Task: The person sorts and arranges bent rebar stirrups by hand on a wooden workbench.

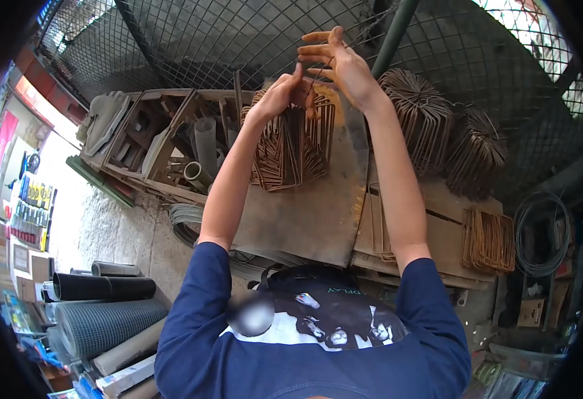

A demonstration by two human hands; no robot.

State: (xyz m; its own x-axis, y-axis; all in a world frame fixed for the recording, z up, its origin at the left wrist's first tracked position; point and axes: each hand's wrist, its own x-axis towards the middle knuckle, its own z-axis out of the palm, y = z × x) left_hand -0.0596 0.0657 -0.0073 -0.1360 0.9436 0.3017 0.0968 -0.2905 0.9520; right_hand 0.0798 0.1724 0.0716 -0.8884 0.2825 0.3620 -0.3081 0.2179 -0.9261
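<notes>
My left hand point(283, 95) is over the top of a bundle of bent-rod rectangular stirrups point(291, 149) on the bench. Its thumb points up, apart from the lower fingers, which partly hide the bundle's upper end. Higher and to the right, my right hand point(345, 68) has its fingers stretched out and spread, with the thumb raised. A thin dark line like a wire point(313, 81) shows between the two hands; whether either hand grips it is not clear. The rusty stirrups stand packed together, with several dark straight bars in their middle.
Two more stirrup bundles point(416, 120) lean by the mesh fence point(238, 36) at the right. Flat stirrups point(488, 239) lie near a wire coil point(543, 233). Wooden compartments point(148, 130) with tubes stand left of the bench point(291, 226). Mesh rolls point(112, 326) lie at lower left.
</notes>
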